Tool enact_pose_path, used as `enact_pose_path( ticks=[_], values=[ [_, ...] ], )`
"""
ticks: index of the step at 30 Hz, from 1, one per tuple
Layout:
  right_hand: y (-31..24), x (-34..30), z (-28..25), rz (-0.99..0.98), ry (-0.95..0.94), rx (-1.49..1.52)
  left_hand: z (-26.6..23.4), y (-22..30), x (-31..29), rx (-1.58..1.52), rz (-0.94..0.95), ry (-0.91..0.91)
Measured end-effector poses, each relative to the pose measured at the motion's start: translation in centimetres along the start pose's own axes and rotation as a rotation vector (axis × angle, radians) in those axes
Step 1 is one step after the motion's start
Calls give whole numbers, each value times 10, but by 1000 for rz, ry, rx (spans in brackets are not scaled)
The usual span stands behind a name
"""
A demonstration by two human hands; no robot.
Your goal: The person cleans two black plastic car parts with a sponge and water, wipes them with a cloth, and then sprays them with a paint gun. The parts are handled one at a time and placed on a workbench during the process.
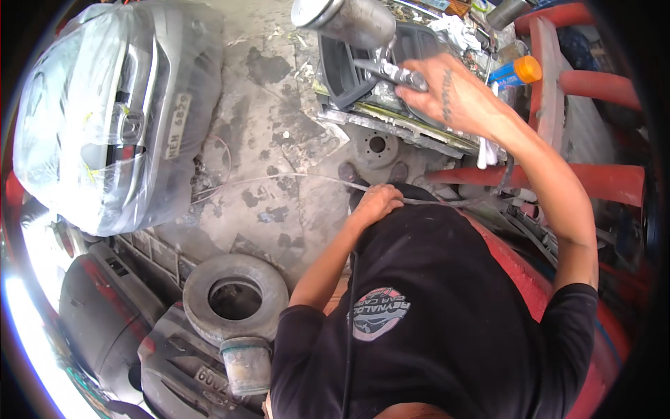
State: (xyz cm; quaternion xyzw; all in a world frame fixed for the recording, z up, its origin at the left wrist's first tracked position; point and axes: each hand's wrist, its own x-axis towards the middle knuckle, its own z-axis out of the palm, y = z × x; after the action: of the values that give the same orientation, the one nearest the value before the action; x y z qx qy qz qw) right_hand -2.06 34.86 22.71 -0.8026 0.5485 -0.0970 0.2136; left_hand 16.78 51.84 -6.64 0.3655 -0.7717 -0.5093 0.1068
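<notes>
My right hand (443,91) is wrapped round a metal spray gun (401,75), held over the workbench at the upper right. The gun's paint-smeared cup (356,22) sits at its far end. Just beyond and below the gun lies a dark grey plastic car part (342,73), partly covered by the gun and my hand. Down by my lap, my left hand (379,204) is closed on a thin pale hose (307,175). That hose runs out across the floor on the left and also on past my hand to the right.
A plastic-wrapped car (91,126) stands at the left. Lower left are a tyre (199,297), a stained bucket (248,366) and bumpers (174,349). The cluttered bench (412,133) holds a blue bottle with an orange cap (516,72). Red bars (586,183) edge the right side.
</notes>
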Motion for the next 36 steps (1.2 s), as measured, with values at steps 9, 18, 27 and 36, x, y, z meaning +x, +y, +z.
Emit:
enact_pose_path(
  ticks=[9,18,27,36],
  values=[
    [-22,58,28,1,182,-71,-30,-53,-35,-159,40,-42],
    [-74,-18,9,270,-199,-74,-64,-36,-32,-143,93,-123],
    [-68,-35,0,319,80,-43,-57,-36,-27,-107,142,-135],
    [-64,-57,12,328,-177,271,-49,-30,-24,-34,107,-208]
  ],
)
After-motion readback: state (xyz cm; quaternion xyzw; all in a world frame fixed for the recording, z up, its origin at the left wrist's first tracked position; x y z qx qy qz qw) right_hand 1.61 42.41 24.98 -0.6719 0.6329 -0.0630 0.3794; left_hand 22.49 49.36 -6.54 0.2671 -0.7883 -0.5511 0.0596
